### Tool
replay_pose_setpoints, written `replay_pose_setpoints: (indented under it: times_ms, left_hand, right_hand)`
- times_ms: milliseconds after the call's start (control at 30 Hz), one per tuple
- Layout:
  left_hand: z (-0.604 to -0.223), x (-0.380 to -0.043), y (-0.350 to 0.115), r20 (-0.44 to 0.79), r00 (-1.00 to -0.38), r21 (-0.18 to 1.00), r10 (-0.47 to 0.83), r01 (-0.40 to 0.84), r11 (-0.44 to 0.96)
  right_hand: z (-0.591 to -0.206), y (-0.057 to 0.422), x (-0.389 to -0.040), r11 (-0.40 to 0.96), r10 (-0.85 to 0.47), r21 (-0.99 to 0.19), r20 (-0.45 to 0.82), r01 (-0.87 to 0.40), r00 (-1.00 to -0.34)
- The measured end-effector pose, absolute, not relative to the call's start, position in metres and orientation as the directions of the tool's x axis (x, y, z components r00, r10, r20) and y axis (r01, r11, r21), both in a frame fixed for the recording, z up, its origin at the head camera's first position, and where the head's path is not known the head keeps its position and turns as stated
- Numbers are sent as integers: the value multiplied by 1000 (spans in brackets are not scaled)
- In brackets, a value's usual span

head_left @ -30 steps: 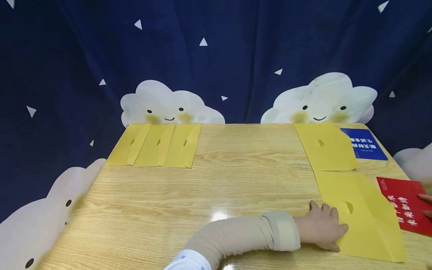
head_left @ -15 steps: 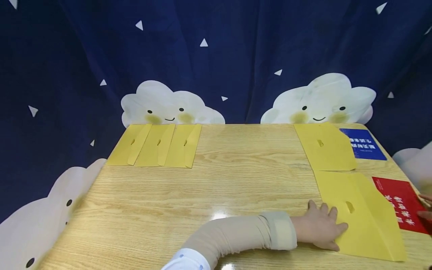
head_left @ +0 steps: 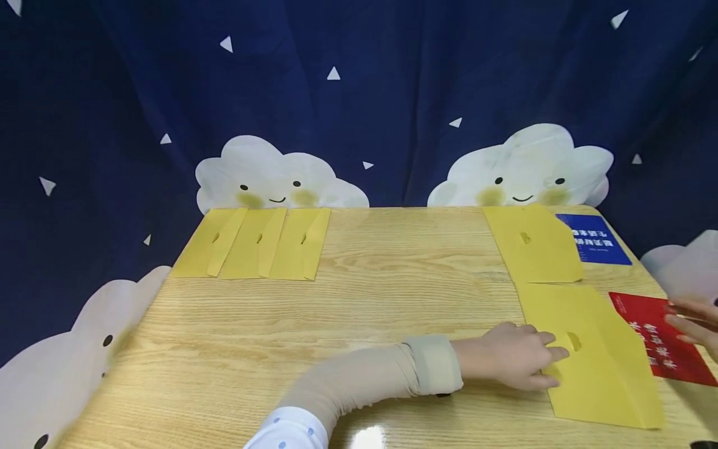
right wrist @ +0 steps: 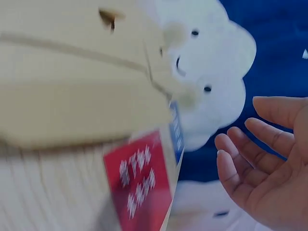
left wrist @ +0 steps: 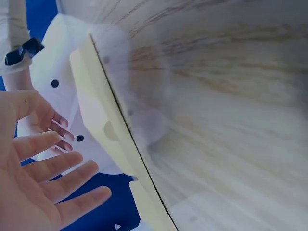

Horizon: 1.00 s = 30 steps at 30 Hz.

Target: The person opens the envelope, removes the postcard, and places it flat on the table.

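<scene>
My left hand point(head_left: 518, 355) reaches over the left edge of the nearer yellow envelope point(head_left: 594, 368), fingers relaxed and holding nothing. That envelope lies flat, its flap spread to the right. In the left wrist view the left hand point(left wrist: 53, 178) shows its palm with the fingers apart. At the right edge of the head view, my right hand point(head_left: 695, 321) hovers over the red card point(head_left: 662, 340) with white writing, whose left side is under the envelope's flap. The right wrist view shows the right hand point(right wrist: 269, 159) empty, fingers loosely bent.
Behind the nearer envelope lies another yellow envelope point(head_left: 533, 246), its flap over part of a blue card point(head_left: 597, 240). Several yellow envelopes point(head_left: 252, 243) overlap in a row at the table's point(head_left: 392, 280) back left. A dark blue curtain point(head_left: 392, 93) with clouds hangs behind.
The red card has slid a little left towards the envelope. My right hand has come off it and risen. My left hand's spread fingers have lifted from the envelope's edge and relaxed.
</scene>
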State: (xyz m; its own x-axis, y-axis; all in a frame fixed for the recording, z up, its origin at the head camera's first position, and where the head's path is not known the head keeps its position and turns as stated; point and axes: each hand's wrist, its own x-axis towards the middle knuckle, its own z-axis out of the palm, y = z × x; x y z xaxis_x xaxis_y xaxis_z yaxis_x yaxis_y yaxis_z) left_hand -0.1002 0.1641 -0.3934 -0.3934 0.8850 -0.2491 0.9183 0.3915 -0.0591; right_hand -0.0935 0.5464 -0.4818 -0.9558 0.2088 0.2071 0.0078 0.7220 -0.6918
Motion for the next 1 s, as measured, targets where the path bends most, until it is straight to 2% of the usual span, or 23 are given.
replay_pose_setpoints:
  times_ms: [100,233,333,433,600,700,833,1000]
  left_hand:
    - [-388,-102,150,-155,-357,-37,921,934,356]
    - [-384,-105,128,-44,-328,31,944,944,330]
    - [-383,-107,112,10,-340,82,941,938,338]
    - [-381,-109,101,46,-347,106,937,934,341]
    - [-382,-110,83,145,-342,106,928,938,330]
    - [-383,-111,71,242,-341,111,909,940,323]
    - [-382,-113,57,348,-328,136,878,944,299]
    - [-381,-114,44,388,-330,124,861,944,306]
  right_hand:
    - [-475,530,-93,651,192,-758,219,-43,-957]
    - [-426,464,-80,628,207,-774,66,81,-976]
    - [-391,418,-71,592,159,-803,28,73,-987]
    - [-376,396,-65,508,53,-859,107,-65,-993]
    - [-373,380,-64,476,-80,-846,230,-240,-970]
    - [-372,370,-65,499,-114,-820,258,-280,-959]
    - [-366,354,-65,549,-114,-795,236,-259,-965]
    - [-361,340,-63,565,-126,-790,205,-240,-971]
